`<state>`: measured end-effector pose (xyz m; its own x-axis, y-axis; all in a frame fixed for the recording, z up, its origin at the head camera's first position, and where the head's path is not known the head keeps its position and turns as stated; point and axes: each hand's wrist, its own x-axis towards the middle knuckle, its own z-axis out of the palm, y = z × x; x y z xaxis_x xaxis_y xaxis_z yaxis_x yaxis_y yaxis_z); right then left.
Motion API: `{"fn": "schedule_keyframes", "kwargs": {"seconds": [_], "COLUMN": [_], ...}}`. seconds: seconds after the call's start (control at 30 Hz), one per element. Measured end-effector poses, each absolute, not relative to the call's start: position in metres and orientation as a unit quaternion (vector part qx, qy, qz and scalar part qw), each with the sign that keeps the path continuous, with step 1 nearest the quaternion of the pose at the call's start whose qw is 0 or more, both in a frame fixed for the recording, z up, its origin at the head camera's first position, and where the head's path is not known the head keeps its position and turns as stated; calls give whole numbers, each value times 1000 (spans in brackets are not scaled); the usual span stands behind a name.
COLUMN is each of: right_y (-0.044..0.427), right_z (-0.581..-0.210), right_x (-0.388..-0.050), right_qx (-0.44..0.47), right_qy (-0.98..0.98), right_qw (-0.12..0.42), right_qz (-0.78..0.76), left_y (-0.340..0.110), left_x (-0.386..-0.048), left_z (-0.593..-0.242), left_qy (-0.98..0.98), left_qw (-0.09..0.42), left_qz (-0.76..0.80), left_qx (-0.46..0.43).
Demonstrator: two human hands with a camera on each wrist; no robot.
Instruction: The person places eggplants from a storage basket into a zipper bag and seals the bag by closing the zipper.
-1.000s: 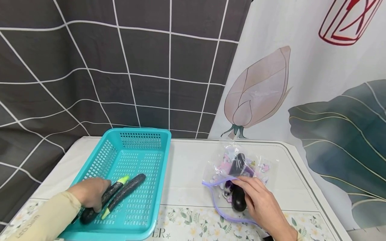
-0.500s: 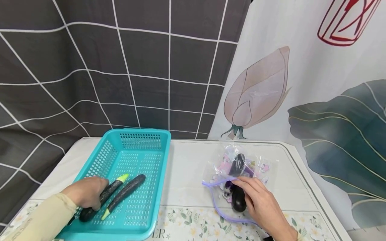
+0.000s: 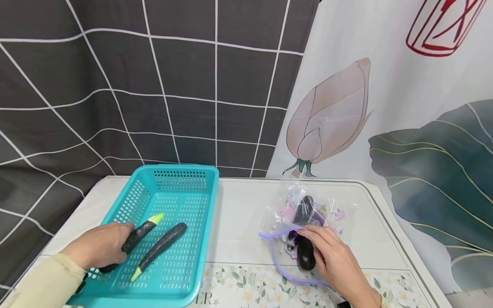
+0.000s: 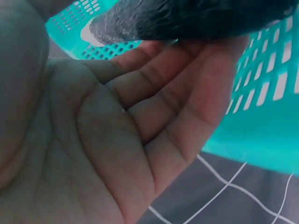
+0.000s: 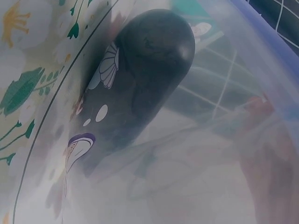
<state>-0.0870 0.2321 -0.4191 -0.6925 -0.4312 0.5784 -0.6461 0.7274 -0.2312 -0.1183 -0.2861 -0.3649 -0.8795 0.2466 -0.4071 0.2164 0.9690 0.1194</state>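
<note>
My left hand [image 3: 101, 244] grips a dark, rough-skinned cucumber [image 3: 138, 235] with a light green tip, over the near left part of the turquoise basket [image 3: 213, 205]. In the left wrist view the fingers [image 4: 205, 93] curl against the underside of the cucumber [image 4: 187, 18]. A second dark cucumber [image 3: 161, 246] lies in the basket to its right. My right hand [image 3: 335, 261] pinches the purple-edged rim of a clear zip bag [image 3: 275, 214]. Inside the bag is a dark, glossy eggplant [image 3: 306, 254], whose rounded end [image 5: 159, 42] shows in the right wrist view. More dark vegetables lie deeper in it, partly hidden.
Basket and bag stand on a white table with a floral-printed cover [image 3: 246, 282]. A dark gridded cloth [image 3: 185, 107] hangs behind the basket, and a white printed curtain [image 3: 339, 25] hangs behind the bag.
My left hand has shifted slightly left and up with the cucumber, away from the second one, which stays put. The right hand keeps its place on the bag.
</note>
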Motion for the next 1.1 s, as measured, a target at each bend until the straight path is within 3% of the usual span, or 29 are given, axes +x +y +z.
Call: {"fn": "schedule_keyframes", "kwargs": {"seconds": [0.63, 1.1], "right_y": [230, 231], "right_z": [-418, -419], "right_x": [-88, -87], "right_qx": [303, 296], "right_qy": [-890, -897], "right_qw": [267, 251], "right_qz": [211, 211], "left_y": [-276, -243], "left_x": [-94, -77], "left_z": [-344, -328], "left_qy": [989, 989], "left_qw": [49, 63], "left_qz": [33, 86], "left_qx": [137, 102]}}
